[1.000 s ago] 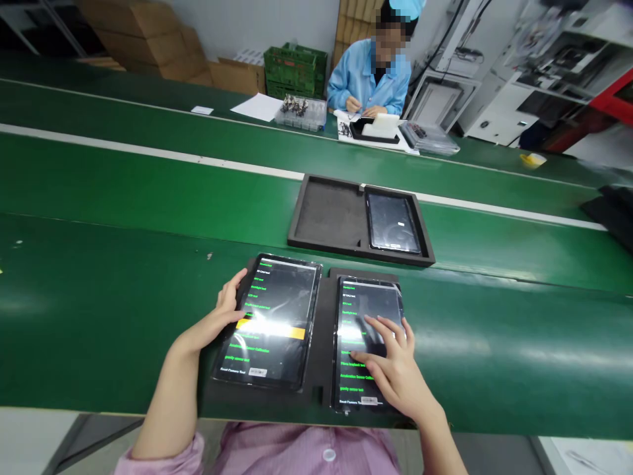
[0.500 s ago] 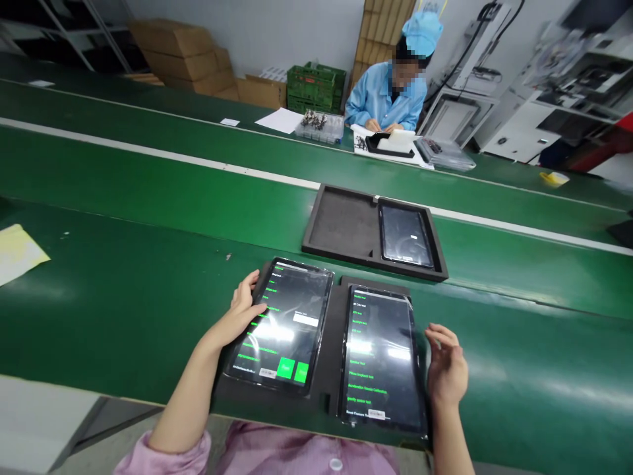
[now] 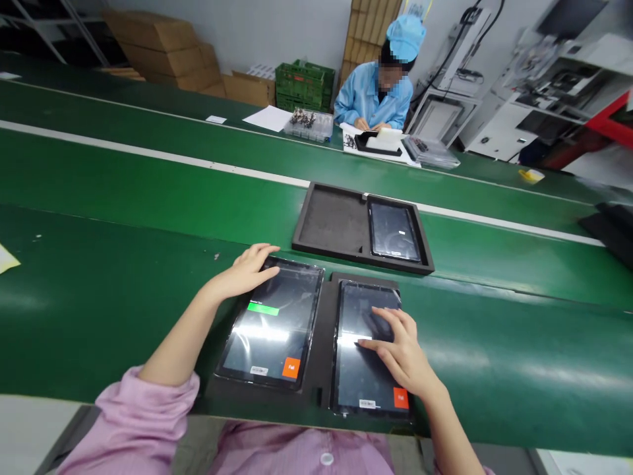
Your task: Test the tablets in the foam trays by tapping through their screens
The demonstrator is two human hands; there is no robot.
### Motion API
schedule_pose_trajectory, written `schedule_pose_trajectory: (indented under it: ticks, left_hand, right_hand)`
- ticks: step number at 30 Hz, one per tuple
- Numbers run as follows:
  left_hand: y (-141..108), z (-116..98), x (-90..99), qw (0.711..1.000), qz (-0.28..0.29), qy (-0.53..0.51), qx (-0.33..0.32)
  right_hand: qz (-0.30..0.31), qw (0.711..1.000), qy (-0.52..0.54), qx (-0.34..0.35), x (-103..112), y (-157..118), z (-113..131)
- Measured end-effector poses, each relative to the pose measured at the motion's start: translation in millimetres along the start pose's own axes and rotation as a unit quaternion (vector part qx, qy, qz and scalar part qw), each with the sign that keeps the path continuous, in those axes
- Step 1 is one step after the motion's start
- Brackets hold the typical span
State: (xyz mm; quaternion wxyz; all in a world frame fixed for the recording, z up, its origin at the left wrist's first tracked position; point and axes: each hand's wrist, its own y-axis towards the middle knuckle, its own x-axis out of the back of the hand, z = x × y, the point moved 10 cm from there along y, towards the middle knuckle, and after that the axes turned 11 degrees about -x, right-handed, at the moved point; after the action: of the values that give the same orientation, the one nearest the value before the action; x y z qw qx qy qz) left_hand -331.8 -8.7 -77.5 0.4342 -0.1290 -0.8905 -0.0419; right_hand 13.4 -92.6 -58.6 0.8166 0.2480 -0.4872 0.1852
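Two tablets lie side by side on a dark foam tray (image 3: 324, 316) at the table's near edge. The left tablet (image 3: 277, 290) shows a green bar and an orange button marked Fail. My left hand (image 3: 247, 270) rests at its upper left corner, fingers apart, thumb over the screen. The right tablet (image 3: 353, 379) has a dark screen with an orange button low down. Over its middle is my right hand (image 3: 400, 346), fingers spread and holding nothing, one fingertip at the screen.
Beyond the tablets, a second foam tray (image 3: 331, 249) holds a dark tablet (image 3: 394, 231) in its right compartment; its left one is bare. Across the bench a person in blue (image 3: 370, 92) works near a parts box (image 3: 316, 126). Yellow paper (image 3: 6, 259) lies far left.
My right hand has moved left onto the right tablet. My left hand has slid up to its tablet's top corner. Both screens changed from green lists to mostly dark screens with orange buttons.
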Motion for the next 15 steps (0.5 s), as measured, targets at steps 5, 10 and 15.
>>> schedule_pose_trajectory:
  ticks: [5, 10, 15]
  left_hand:
    - [56, -58, -25.4, 0.978, 0.158, 0.067, -0.118]
    - [76, -75, -38.4, 0.971, 0.169, 0.112, -0.126]
    - [82, -73, -29.8, 0.978, 0.135, 0.149, -0.057]
  right_hand:
    - [0.0, 0.999, 0.049, -0.021, 11, 52, -26]
    - [-0.093, 0.947, 0.214, -0.221, 6, 98, -110]
    - [-0.121, 0.879, 0.372, -0.273, -25, 101, -143]
